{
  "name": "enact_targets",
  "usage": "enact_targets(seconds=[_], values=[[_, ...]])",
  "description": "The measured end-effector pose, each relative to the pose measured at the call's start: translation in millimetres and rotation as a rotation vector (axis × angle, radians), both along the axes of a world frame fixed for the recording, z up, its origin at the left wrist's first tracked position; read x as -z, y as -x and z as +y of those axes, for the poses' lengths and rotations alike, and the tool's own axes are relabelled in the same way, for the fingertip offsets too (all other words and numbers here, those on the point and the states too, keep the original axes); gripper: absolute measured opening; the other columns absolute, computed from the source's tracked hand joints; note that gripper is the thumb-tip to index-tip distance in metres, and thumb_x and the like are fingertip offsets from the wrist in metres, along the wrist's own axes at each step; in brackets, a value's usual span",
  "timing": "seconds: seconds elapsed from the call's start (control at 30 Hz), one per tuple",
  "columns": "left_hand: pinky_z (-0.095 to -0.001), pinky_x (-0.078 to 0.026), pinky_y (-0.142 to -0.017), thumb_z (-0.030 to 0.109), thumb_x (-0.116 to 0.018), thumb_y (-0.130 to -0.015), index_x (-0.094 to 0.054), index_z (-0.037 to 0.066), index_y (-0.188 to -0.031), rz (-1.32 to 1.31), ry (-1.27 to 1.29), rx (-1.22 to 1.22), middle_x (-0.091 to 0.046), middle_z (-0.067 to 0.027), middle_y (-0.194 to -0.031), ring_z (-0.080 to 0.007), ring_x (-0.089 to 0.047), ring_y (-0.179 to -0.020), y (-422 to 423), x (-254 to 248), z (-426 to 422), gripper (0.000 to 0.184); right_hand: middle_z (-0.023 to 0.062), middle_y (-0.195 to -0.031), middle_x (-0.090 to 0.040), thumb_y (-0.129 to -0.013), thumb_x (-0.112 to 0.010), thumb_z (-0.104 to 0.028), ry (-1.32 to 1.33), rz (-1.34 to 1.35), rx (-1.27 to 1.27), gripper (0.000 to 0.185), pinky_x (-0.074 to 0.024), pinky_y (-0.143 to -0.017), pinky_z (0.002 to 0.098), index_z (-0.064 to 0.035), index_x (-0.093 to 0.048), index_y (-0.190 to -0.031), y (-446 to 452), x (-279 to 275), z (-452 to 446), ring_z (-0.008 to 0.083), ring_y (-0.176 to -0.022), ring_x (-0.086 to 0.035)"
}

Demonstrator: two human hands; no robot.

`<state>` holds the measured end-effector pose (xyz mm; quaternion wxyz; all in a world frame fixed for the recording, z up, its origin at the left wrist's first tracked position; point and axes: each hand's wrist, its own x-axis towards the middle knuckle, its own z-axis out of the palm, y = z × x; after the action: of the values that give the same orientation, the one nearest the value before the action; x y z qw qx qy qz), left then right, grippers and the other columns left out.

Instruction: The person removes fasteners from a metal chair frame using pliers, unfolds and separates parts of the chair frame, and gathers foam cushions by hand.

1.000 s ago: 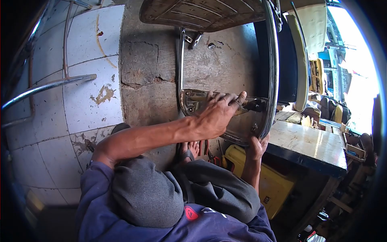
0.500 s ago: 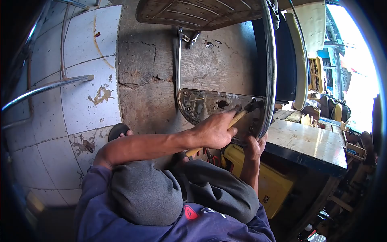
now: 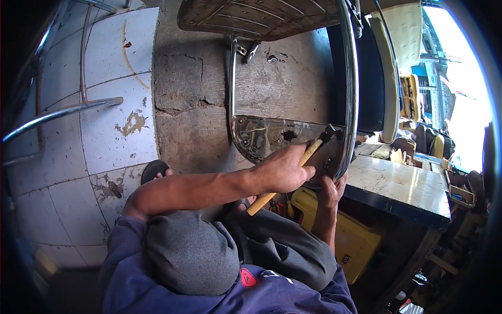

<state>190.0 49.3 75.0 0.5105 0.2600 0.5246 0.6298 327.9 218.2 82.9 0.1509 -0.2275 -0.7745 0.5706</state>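
Note:
My left hand (image 3: pixel 285 168) is closed around the wooden handle of a hammer (image 3: pixel 313 150). Its dark head lies over a worn, dark metal panel (image 3: pixel 264 135), near the panel's right end; whether the two touch I cannot tell. The panel spans the bent end of a chrome tube frame (image 3: pixel 352 99), perhaps a chair's. At the frame's near right corner, my right hand (image 3: pixel 330 191) grips the frame edge, thumb on top and fingers hidden underneath. A brown ribbed panel (image 3: pixel 256 18) is at the frame's far end.
A worn workbench (image 3: pixel 400 180) stands to the right, with a yellow case (image 3: pixel 340 235) beneath its near side. Hand tools (image 3: pixel 287 206) lie by my legs. Another chrome tube (image 3: pixel 68 113) crosses the white tiles on the left. Dark and cream padded pieces lean behind the frame.
The hammer's head has shifted slightly up, and its handle end has swung down and right, showing more of its length. My right hand and the frame have stayed in place.

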Motion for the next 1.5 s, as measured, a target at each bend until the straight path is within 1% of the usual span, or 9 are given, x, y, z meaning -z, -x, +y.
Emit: enact_targets(seconds=[0.37,0.43,0.53,0.63,0.93,1.07,1.13,1.4,1.5], values=[[-0.0408,-0.047,-0.088,0.018,-0.059,-0.093,-0.055,-0.004,-0.12,0.07,-0.01,-0.053,-0.065,-0.0205,-0.101,-0.029,-0.064,-0.097,-7,6,9,0.035,0.0016,-0.1,-0.058,-0.074,-0.059,-0.004,0.029,0.045,-0.03,0.05,-0.0444,-0.073,0.024,0.003,-0.054,-0.123,-3,3,2,0.01,-0.083,-0.053],[-0.045,-0.046,-0.096,0.013,-0.061,-0.087,-0.054,-0.008,-0.12,0.015,-0.029,-0.077,-0.062,-0.0308,-0.112,-0.0429,-0.06,-0.112,-2,-4,4,0.039,0.0018,-0.102,-0.059,-0.074,-0.058,-0.005,-0.003,0.005,-0.027,0.052,-0.0444,-0.074,0.0237,0.0032,-0.053,-0.125,-4,4,6,0.0099,-0.085,-0.053],[-0.0452,-0.046,-0.097,0.013,-0.061,-0.087,-0.051,-0.007,-0.124,0.033,-0.018,-0.072,-0.062,-0.031,-0.113,-0.044,-0.059,-0.112,-3,-5,4,0.042,0.0018,-0.103,-0.059,-0.074,-0.058,-0.004,0.01,0.021,-0.031,0.052,-0.0446,-0.074,0.0238,0.0031,-0.053,-0.126,-3,3,5,0.0098,-0.086,-0.053],[-0.042,-0.047,-0.09,0.017,-0.058,-0.093,-0.053,-0.004,-0.122,0.06,-0.021,-0.09,-0.065,-0.0215,-0.102,-0.0307,-0.064,-0.1,-8,-4,4,0.036,0.0022,-0.102,-0.06,-0.074,-0.058,-0.002,0.022,0.039,0.004,0.053,-0.0449,-0.074,0.0241,0.003,-0.053,-0.126,-4,7,4,0.0099,-0.085,-0.054],[-0.0398,-0.047,-0.09,0.017,-0.056,-0.094,-0.052,-0.006,-0.123,0.117,0.018,-0.096,-0.063,-0.0198,-0.1,-0.0284,-0.063,-0.097,-12,-1,11,0.036,0.0042,-0.101,-0.062,-0.075,-0.058,0.0,-0.062,0.016,0.021,0.05,-0.0473,-0.077,0.0259,0.003,-0.055,-0.124,-2,6,1,0.0116,-0.087,-0.056],[-0.045,-0.048,-0.095,0.023,-0.058,-0.091,-0.051,-0.014,-0.122,-0.019,0.03,-0.027,-0.062,-0.0319,-0.11,-0.0417,-0.062,-0.109,-6,-8,9,0.049,0.0044,-0.1,-0.062,-0.074,-0.058,-0.001,-0.056,0.0,0.003,0.047,-0.0476,-0.077,0.0263,0.0029,-0.057,-0.121,-5,5,3,0.012,-0.087,-0.057],[-0.0368,-0.049,-0.079,0.018,-0.056,-0.09,-0.054,-0.008,-0.115,-0.025,0.047,-0.024,-0.06,-0.0166,-0.088,-0.0213,-0.061,-0.085,-7,-7,10,0.036,0.0041,-0.097,-0.061,-0.074,-0.059,-0.001,-0.077,-0.01,0.053,0.045,-0.0475,-0.076,0.0266,0.0028,-0.058,-0.119,-4,7,0,0.0118,-0.085,-0.056],[-0.0367,-0.047,-0.073,0.017,-0.06,-0.08,-0.05,-0.016,-0.105,-0.07,0.064,-0.016,-0.057,-0.0171,-0.084,-0.0233,-0.056,-0.08,-7,-7,9,0.042,0.0038,-0.102,-0.063,-0.08,-0.058,-0.003,-0.151,0.025,-0.025,0.044,-0.0495,-0.072,0.0239,0.0014,-0.056,-0.124,-2,3,0,0.0108,-0.083,-0.06],[-0.0392,-0.047,-0.081,0.015,-0.057,-0.08,-0.048,-0.016,-0.11,-0.062,0.085,0.02,-0.058,-0.0244,-0.094,-0.0297,-0.059,-0.091,0,-17,3,0.044,0.0029,-0.097,-0.058,-0.072,-0.059,-0.003,-0.076,-0.069,0.027,0.057,-0.0468,-0.077,0.0258,0.0017,-0.051,-0.128,2,-4,-5,0.0113,-0.084,-0.054]])
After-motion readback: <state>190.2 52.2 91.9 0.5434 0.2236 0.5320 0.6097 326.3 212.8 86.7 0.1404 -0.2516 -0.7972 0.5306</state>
